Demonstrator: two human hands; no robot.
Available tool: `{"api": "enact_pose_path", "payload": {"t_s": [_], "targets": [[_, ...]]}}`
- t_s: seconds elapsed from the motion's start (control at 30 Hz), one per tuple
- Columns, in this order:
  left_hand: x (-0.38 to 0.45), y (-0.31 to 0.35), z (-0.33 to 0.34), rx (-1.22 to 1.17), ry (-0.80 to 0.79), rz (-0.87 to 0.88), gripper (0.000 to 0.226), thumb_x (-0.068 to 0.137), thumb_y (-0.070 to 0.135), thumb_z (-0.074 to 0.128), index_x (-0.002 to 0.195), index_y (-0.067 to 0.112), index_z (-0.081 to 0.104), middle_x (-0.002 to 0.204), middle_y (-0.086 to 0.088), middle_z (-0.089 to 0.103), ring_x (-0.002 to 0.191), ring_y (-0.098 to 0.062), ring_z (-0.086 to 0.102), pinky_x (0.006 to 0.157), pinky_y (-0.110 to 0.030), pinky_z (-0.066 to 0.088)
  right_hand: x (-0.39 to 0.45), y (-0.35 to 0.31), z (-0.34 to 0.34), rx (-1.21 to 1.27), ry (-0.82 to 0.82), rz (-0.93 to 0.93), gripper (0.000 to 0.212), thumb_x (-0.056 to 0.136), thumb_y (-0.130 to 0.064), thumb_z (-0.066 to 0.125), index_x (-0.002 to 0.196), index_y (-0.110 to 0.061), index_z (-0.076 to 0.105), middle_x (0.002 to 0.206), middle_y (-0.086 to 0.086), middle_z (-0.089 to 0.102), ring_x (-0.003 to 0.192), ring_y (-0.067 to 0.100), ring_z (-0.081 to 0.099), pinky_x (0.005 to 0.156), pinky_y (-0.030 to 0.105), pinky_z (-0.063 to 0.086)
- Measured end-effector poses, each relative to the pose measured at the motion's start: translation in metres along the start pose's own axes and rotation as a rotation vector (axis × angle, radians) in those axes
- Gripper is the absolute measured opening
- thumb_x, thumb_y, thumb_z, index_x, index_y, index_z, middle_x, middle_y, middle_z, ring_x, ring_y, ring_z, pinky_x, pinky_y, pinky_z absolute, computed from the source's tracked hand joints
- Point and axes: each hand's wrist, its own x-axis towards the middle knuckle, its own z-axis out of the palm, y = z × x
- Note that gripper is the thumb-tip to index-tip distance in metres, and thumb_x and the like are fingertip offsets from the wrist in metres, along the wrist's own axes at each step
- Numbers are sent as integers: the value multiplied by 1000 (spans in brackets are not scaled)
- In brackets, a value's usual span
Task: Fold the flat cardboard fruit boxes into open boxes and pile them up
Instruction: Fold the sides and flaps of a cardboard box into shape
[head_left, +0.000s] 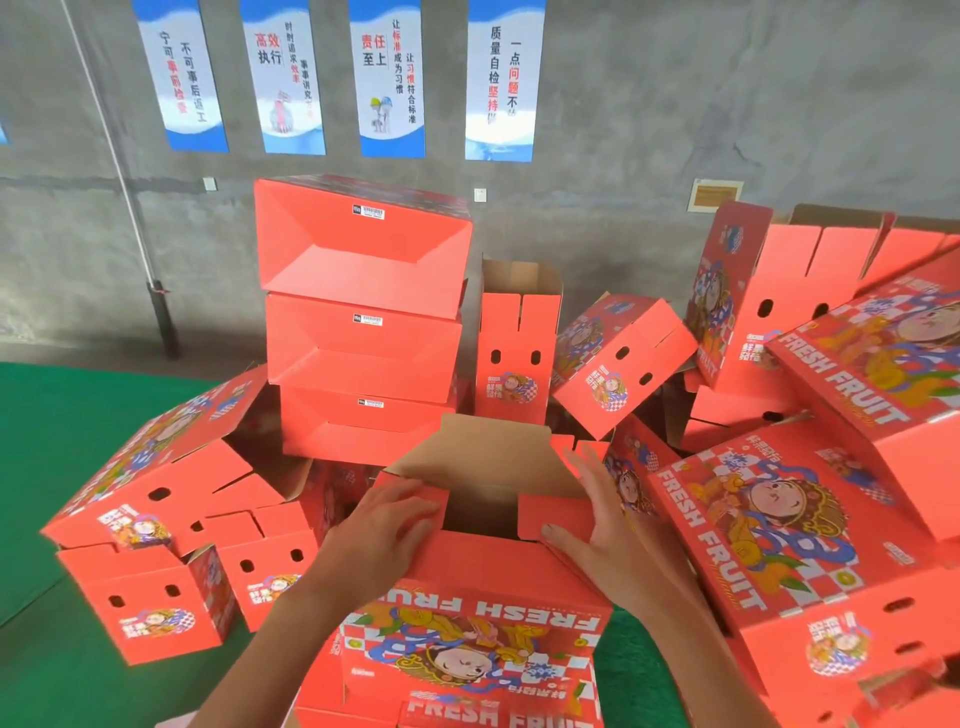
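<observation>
A red cardboard fruit box (478, 618) with a "FRESH FRUIT" cartoon print stands in front of me, its far end open and showing brown inside. My left hand (387, 525) lies flat on the left end flap, fingers pressing it inward. My right hand (602, 525) holds the right end flap, thumb under its edge and fingers straight along the box side. The long brown flap (493, 452) at the far edge stands raised.
Three folded boxes (363, 322) are piled against the grey wall. Folded boxes lie tumbled at left (156, 488), behind centre (519, 338) and in a heap at right (810, 519). Green matting (62, 441) covers the floor. Posters hang on the wall.
</observation>
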Motion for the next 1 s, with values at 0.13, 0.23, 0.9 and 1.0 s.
{"api": "enact_pose_path", "payload": {"t_s": [0.13, 0.23, 0.9, 1.0], "targets": [[19, 7, -6, -92, 197, -137, 26, 89, -5, 59, 102, 11, 76, 111, -8, 65, 110, -33, 56, 101, -42, 41, -1, 1, -2, -71, 35, -5, 60, 98, -51, 64, 149, -59, 35, 145, -43, 41, 131, -22, 38, 99, 7, 38], [23, 18, -1, -112, 305, -225, 27, 87, 3, 45, 110, 1, 59, 106, -16, 59, 101, -41, 50, 90, -46, 39, -3, 6, 3, -6, 93, 6, 36, 102, -66, 36, 119, -54, 65, 132, -35, 57, 129, -11, 47, 107, 17, 34], [26, 24, 8, 321, -73, -483, 77, 95, 75, 26, 158, 32, 18, 167, -10, 14, 138, -44, 41, 103, -54, 43, 2, -23, 16, 160, 366, 488, 52, 104, -55, 45, 143, -22, 53, 138, 0, 59, 131, 20, 52, 99, 34, 41], [28, 20, 3, 196, -15, -679, 84, 94, 73, 37, 147, 9, 29, 147, -24, 44, 125, -45, 55, 100, -50, 45, -13, -18, 15, 446, 108, 916, 77, 94, -81, 29, 132, -22, 61, 128, 10, 71, 123, 31, 63, 111, 52, 43]]}}
